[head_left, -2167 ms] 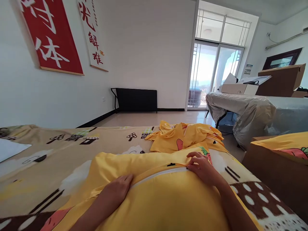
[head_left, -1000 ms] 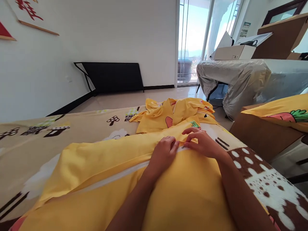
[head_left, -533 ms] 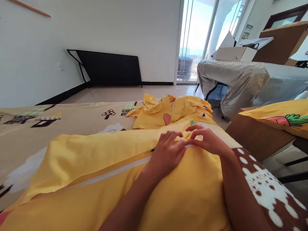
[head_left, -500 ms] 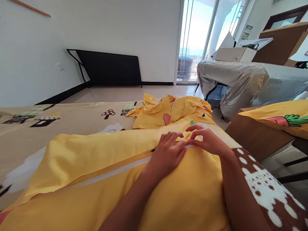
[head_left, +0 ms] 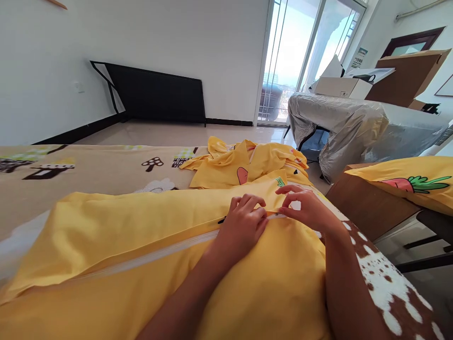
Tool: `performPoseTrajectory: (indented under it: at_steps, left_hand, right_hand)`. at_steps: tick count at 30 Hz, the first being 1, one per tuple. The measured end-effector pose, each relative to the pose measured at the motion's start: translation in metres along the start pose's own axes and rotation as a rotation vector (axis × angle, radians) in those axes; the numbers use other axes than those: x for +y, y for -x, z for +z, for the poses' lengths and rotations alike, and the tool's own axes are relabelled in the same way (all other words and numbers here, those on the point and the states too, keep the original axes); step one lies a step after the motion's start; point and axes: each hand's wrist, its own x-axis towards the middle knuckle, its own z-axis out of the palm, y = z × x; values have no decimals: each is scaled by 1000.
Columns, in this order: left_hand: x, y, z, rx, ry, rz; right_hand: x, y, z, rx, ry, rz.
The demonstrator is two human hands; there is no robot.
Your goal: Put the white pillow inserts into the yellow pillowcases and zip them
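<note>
A large yellow fabric cover (head_left: 138,212) lies across the bed in front of me, plump on its near side. A white zipper (head_left: 159,252) runs diagonally along it, from lower left toward my hands. My left hand (head_left: 246,222) is closed, its curled fingers pinching the cover's edge beside the zipper. Just to its right, my right hand (head_left: 300,205) pinches at a small zipper pull (head_left: 277,214) between thumb and index finger, the other fingers arched. The fingertips partly hide the pull. Beyond the hands, a crumpled yellow garment (head_left: 247,163) with carrot prints rests on the bed.
The bed has a patterned beige and brown blanket (head_left: 120,177). At right, a yellow carrot-print pillow (head_left: 406,182) rests above a brown board (head_left: 368,203). Farther back stand a plastic-covered table (head_left: 343,113) with boxes (head_left: 341,87) and a black folded frame (head_left: 155,94) against the wall.
The view has shifted slightly. My right hand has edged away from my left, widening the gap between them along the zipper, and the small pull shows more clearly.
</note>
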Motion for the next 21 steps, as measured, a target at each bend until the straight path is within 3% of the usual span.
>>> performPoseTrajectory:
  at_steps: [9, 21]
  left_hand:
    - [1, 0, 0, -8, 4, 27]
    - [1, 3, 1, -142, -45, 32]
  right_hand:
    - [8, 5, -6, 43, 26, 65]
    - [4, 3, -3, -5, 56, 76]
